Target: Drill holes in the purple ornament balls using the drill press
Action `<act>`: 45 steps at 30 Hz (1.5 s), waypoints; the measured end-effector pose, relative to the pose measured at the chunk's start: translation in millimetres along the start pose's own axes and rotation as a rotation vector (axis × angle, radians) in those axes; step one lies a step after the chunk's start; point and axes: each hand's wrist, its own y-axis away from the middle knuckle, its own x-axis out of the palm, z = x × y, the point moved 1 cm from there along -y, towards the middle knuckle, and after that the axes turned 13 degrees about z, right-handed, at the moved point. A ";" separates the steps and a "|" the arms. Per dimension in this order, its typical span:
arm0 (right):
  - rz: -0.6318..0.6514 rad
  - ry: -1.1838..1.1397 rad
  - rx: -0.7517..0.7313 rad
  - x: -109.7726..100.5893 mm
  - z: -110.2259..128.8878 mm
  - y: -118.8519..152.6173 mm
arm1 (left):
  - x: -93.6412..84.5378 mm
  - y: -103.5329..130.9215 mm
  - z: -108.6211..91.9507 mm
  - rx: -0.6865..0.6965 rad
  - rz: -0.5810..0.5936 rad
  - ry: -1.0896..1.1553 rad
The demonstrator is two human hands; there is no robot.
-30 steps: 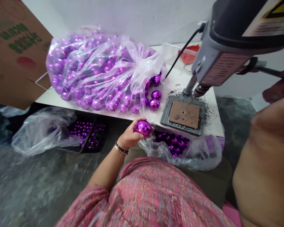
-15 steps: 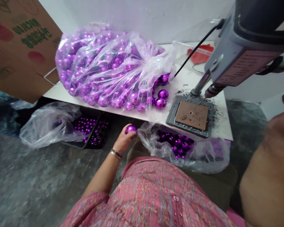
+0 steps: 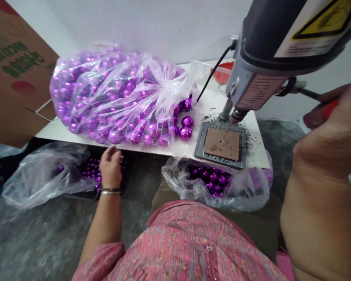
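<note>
My left hand (image 3: pixel 110 166) hovers over the black crate under the table's front edge, fingers loosely bent and apart, with no ball visible in it. Small purple balls (image 3: pixel 90 167) lie in rows in that crate, partly hidden by the hand and a clear plastic bag (image 3: pixel 43 175). At the right, my right hand (image 3: pixel 339 125) is closed around the red-ended lever (image 3: pixel 310 94) of a drill press (image 3: pixel 260 74). Below its drill bit (image 3: pixel 231 125), a brown square plate (image 3: pixel 222 143) with a small hole lies on the grey base (image 3: pixel 200 146).
A large clear bag of purple faceted balls (image 3: pixel 105 97) fills the left of the white table (image 3: pixel 259 150). Two loose balls (image 3: pixel 186 128) lie at its mouth. Another open bag of purple balls (image 3: pixel 210 181) sits at my lap. A cardboard box (image 3: pixel 14 97) stands at left; dark shavings surround the base.
My left hand has moved left to the crate, and the purple ball it held is no longer seen in it. The camera view has turned right, bringing my right hand on the lever into sight.
</note>
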 end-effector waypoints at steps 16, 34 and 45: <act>0.080 0.010 -0.026 -8.9 18.1 7.5 | 210.6 13.4 -91.3 0.345 0.766 -0.756; 0.109 -0.107 -0.105 -4.5 18.1 6.3 | 245.7 37.3 -108.8 0.185 1.101 0.118; 0.169 -0.164 -0.080 -6.3 27.7 2.7 | 263.1 41.0 -117.4 0.273 1.042 -0.210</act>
